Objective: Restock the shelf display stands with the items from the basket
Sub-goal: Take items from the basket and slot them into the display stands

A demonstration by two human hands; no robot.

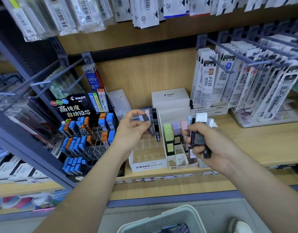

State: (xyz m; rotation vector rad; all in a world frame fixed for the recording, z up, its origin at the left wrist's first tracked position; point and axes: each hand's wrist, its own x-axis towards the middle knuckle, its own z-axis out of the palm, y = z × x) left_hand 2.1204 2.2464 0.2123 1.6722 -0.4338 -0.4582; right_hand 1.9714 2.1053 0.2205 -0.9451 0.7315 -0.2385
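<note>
Wooden shelf (pixel 245 137) in a stationery aisle, and near its front edge the left hand (pixel 134 127) pinches one dark case (pixel 147 121) between thumb and fingertips. Blur makes it hard to be sure, but it looks like a slim lead case. It hangs tilted over the back rows of the clear MONO stand (pixel 148 163), whose cells are mostly vacant apart from a couple of standing cases (pixel 155 121) in its back right corner. The right hand (pixel 212 145), closed round a bundle of further cases (pixel 197 139), hovers over the neighbouring pastel-capped stand (pixel 175 140). To seat this one well, I would turn it upright, line its lower end with a cell beside those already standing, and let go only once it drops in straight. The basket (pixel 183 214) sits below the shelf's front edge, some stock showing inside.
</note>
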